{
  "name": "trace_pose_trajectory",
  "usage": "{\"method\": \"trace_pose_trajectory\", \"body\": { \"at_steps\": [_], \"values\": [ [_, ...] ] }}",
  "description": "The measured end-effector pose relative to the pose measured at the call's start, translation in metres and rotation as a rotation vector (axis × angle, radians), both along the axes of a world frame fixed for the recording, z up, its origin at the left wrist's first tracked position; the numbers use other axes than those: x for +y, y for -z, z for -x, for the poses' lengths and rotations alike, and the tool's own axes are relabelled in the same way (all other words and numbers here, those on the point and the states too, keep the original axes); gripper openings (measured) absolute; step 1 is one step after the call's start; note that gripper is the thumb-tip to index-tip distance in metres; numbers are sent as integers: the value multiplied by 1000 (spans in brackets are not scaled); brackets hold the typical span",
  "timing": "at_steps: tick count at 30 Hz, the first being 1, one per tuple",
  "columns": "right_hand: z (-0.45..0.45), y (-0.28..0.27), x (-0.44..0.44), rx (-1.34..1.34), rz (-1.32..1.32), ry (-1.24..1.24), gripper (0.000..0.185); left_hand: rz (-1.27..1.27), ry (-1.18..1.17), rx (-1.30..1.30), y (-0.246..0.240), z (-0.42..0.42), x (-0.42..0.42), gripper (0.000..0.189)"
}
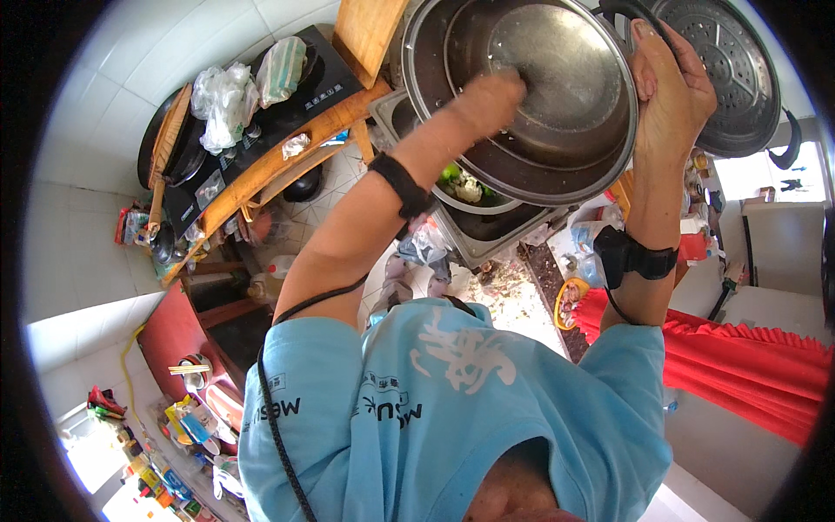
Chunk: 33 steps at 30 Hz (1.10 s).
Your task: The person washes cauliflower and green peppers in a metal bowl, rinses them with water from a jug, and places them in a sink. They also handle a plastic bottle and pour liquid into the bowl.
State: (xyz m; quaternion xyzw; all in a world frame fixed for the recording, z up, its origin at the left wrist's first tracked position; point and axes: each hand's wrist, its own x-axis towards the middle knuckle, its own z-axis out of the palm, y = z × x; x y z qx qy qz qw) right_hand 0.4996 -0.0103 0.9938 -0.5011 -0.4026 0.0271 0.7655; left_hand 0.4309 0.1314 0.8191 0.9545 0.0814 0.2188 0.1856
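A wide metal pan (pixel 554 72) is tilted over the sink, its inside facing me, with small pale bits stuck in it. My right hand (pixel 675 91) grips its black side handle and rim. My left hand (pixel 492 101), blurred, is over the inside of the pan; its fingers look curled, but whether they hold anything is unclear. Partly hidden below the pan, a pale-rimmed bowl (pixel 486 207) with cauliflower (pixel 468 189) and green vegetable pieces rests in the metal sink (pixel 473 246). Behind my right hand is a perforated metal steamer pan (pixel 737 78) with black handles.
Left, a wooden counter (pixel 261 176) carries a black cooktop (pixel 326 81), plastic bags (pixel 225 104) and a wok (pixel 186 156). A wooden board (pixel 368 36) stands near the sink. Scraps (pixel 505 293) lie below it. A red curtain (pixel 730 365) hangs to the right.
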Motion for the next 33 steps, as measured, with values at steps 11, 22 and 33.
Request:
{"method": "trace_pose_trajectory", "body": {
  "at_steps": [11,22,33],
  "values": [
    [8,7,-10,-76,-33,178,25,28,52,-56,38,5,-27,22],
    [34,-5,-17,-1,141,294,21,-277,-264,127,16,19,-13,18],
    [25,14,-6,-109,73,331,19,112,-200,-169,48,6,-7,25]
  ]
}}
